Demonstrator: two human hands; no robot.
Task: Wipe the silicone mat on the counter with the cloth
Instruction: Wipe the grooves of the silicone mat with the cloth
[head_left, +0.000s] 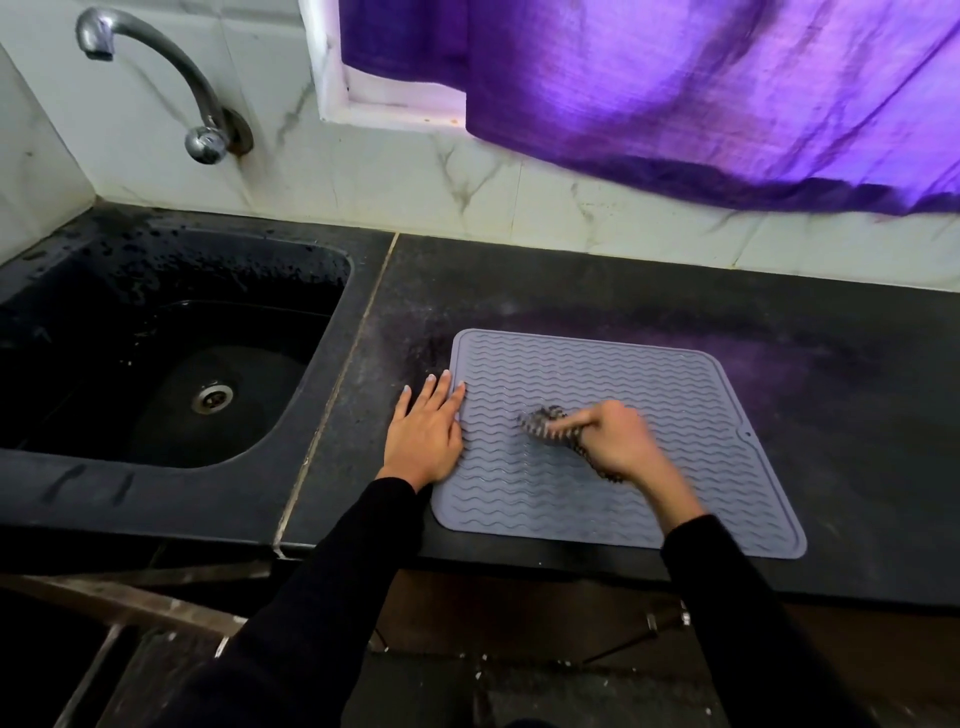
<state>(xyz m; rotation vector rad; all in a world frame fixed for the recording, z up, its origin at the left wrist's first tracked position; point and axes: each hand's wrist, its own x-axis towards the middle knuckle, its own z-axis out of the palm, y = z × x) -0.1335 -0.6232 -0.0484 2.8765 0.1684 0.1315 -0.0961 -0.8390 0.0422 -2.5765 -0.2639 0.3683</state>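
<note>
My right fingers curl round cloth | left hand flat, pinning mat | mid-wipe; next: far-right ridges.

To my left I see a black sink sunk into the dark stone, its basin wet, with a round metal drain at the bottom. A curved chrome tap comes out of the white marbled wall tiles above the sink's back edge. A purple curtain hangs over a white window frame at upper right, its lower edge above the counter's back.
</note>
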